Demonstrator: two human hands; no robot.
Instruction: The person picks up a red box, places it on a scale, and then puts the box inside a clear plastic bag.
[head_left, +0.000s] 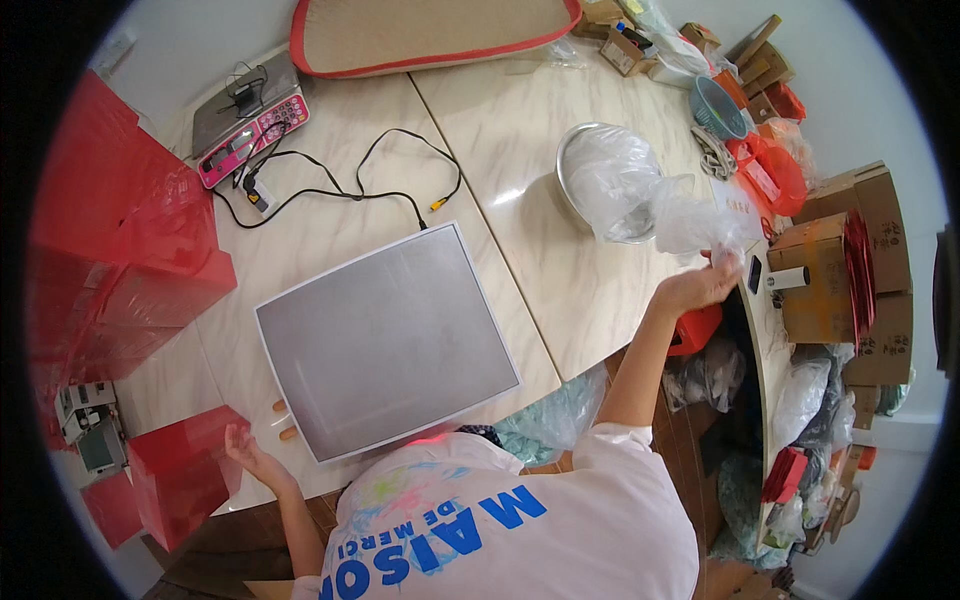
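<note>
My right hand grips the end of a clear plastic bag, its fingers closed on the crumpled film. The bag stretches leftward to more clear plastic, which fills a round steel bowl on the marble-patterned table. My left hand is raised with its fingers apart, holding nothing. It is by the right side of a red box; whether it touches the box I cannot tell. Between my hands, in front of me, lies a flat grey panel with a white rim and a black cable.
A pink-and-grey counting scale stands at the back left. Large red wrapped boxes rise at the left. A cushion with red trim lies at the back. Cardboard boxes, a blue basket and a white cylinder crowd the right.
</note>
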